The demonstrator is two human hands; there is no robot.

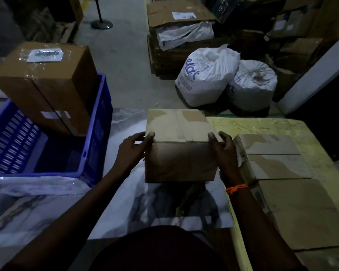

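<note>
Left grip (133, 150), right grip (224, 151) clasping cardboard box (179, 128), white sack (204, 77) printed "ekart"

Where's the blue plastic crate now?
In the head view, the blue plastic crate sits at the left on the marbled table, left of the small brown cardboard box, with a tall taped cardboard box standing inside it.

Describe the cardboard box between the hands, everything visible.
The cardboard box is plain brown card, closed, its top flaps meeting at a seam, with torn patches in the surface paper. It stands upright over the marbled table. The left hand and right hand grip its opposite sides, thumbs on the top edge. Resting or lifted: cannot tell.
</note>
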